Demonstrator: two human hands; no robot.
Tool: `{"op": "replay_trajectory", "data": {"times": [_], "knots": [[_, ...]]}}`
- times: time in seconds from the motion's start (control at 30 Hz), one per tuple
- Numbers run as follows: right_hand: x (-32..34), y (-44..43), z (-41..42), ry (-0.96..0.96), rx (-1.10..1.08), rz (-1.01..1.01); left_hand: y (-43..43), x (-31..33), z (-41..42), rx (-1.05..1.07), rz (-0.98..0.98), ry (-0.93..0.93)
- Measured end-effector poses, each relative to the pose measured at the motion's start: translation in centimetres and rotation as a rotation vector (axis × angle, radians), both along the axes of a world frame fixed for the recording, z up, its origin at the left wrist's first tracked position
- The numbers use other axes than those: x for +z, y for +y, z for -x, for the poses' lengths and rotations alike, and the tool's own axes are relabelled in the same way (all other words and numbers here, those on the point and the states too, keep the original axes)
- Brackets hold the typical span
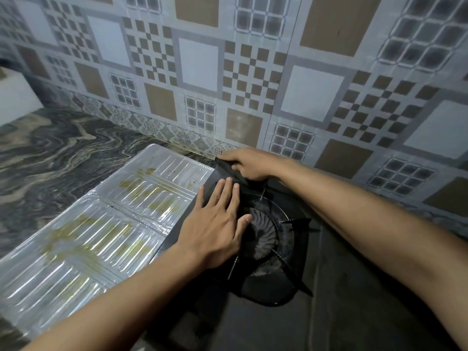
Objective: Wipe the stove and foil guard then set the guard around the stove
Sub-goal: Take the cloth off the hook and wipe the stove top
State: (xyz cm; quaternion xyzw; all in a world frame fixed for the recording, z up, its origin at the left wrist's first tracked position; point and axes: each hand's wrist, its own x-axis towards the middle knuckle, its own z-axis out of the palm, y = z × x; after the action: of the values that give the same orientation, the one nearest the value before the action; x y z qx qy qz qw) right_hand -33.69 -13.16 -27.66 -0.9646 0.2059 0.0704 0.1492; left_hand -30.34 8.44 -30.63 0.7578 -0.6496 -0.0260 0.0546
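A black gas stove (336,295) sits against the tiled wall, its round burner (263,236) and pan support in the middle. My left hand (215,224) lies flat, fingers spread, on the stove top just left of the burner. At the stove's far left corner my right hand (247,164) presses a dark cloth (234,174) onto the surface. The silver foil guard (101,224) lies flat on the counter to the left of the stove, ribbed and streaked with yellow-brown stains.
The marbled dark counter (50,148) stretches to the left and behind the guard. A white block (15,97) stands at the far left edge. The patterned tile wall (253,72) rises directly behind the stove.
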Motion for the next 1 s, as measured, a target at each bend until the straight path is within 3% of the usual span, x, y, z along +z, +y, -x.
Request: {"op": "replay_trajectory", "data": {"times": [0.13, 0.53, 0.87, 1.0], "knots": [[-0.8, -0.7, 1.3, 0.099, 0.067, -0.024, -0.1, -0.2, 0.1, 0.006, 0.002, -0.029], [0.0, -2.2, 7.2, 0.106, -0.013, -0.091, -1.1, 0.1, 1.2, 0.070, -0.043, 0.043], [-0.7, 1.3, 14.6, -0.043, -0.385, -0.103, -5.9, 0.5, 3.8, -0.043, 0.014, 0.139], [-1.6, 2.2, 16.6, -0.012, -0.465, -0.039, -6.5, -0.1, 4.1, -0.093, -0.079, 0.113]]}}
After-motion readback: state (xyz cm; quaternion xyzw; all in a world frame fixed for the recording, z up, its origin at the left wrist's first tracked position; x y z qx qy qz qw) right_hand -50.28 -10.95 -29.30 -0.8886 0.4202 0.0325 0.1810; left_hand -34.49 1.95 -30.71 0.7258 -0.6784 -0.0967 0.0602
